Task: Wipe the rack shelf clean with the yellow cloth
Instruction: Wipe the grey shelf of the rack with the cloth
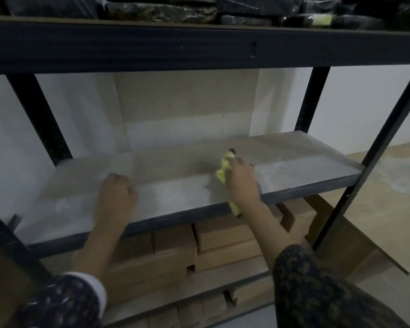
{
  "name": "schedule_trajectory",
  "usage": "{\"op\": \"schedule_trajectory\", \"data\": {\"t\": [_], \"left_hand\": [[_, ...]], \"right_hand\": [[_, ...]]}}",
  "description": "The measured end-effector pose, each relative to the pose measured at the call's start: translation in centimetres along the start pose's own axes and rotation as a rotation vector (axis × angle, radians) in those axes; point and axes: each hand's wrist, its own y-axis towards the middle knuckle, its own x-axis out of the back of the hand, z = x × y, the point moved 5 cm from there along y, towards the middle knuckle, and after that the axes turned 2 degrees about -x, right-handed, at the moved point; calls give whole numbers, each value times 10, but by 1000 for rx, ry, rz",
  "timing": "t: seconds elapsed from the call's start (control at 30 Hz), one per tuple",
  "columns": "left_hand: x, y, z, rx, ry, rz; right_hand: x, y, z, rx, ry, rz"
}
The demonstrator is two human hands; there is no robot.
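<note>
The grey rack shelf (175,195) spans the middle of the head view, dusty, with a paler patch in its centre. My right hand (243,181) presses the yellow cloth (224,168) onto the shelf right of centre; part of the cloth hangs over the front edge under my wrist. My left hand (116,197) rests on the shelf's left half with fingers curled under, holding nothing.
Black metal uprights (40,119) and a dark crossbeam (199,48) frame the shelf. Dark wrapped bundles (161,10) lie on the shelf above. Cardboard boxes (223,242) are stacked below. A white wall stands behind, and bare floor (393,185) lies to the right.
</note>
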Motion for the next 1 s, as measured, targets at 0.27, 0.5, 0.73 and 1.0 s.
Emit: {"op": "schedule_trajectory", "data": {"t": [0.27,0.5,0.73,1.0], "left_hand": [[-52,1,-106,-14,-156,53],[-74,-2,-103,-58,-140,130],[-73,-2,-99,-35,-164,136],[-70,-4,-101,0,-191,97]], "right_hand": [[-69,3,52,345,-142,311],[-37,44,-23,61,-257,239],[8,52,-106,-200,-279,134],[4,71,-23,112,-6,210]]}}
